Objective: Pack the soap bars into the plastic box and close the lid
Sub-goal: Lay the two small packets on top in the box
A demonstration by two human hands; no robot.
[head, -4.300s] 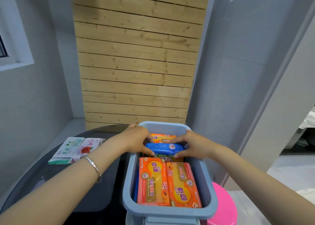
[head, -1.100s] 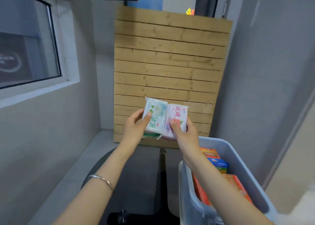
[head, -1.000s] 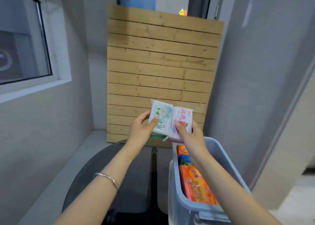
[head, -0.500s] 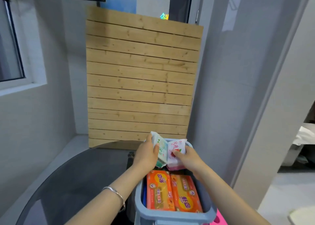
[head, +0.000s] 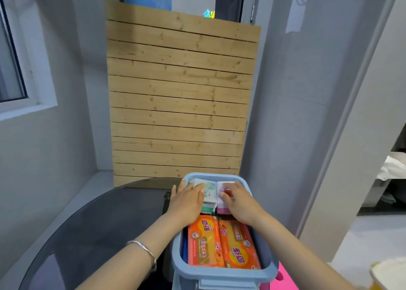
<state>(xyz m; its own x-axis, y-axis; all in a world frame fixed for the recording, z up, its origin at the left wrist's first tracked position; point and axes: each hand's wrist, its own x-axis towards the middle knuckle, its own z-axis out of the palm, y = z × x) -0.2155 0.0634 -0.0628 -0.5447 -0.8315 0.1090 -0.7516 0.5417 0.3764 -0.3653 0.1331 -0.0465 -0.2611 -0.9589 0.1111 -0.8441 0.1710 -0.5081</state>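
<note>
Two white plastic-wrapped soap bars, one with green print (head: 207, 194) and one with pink and red print (head: 223, 196), sit side by side at the far end of the pale blue plastic storage box (head: 222, 275), resting above the layer beneath; the left hand (head: 186, 204) lies flat on the green one with fingers spread over its top, the right hand (head: 238, 200) presses the pink one the same way, so each grip is a loose, open-palmed hold on its own bar rather than a pinch; nearer the camera two orange wrapped soap bars (head: 223, 243) lie flat and fill the box's width, with a sliver of blue packet along the left wall; the bars look solid, stiff and fairly weighty for their bulk, while the glossy film is likely slippery, so a hold across the short sides, thumb opposite fingers, should serve better than a pull on the wrapper; no lid can be made out; the box stands at the edge of a dark round glass worktop (head: 98, 223), a slatted pine panel (head: 180, 96) behind it and something pink (head: 285, 278) below.
</note>
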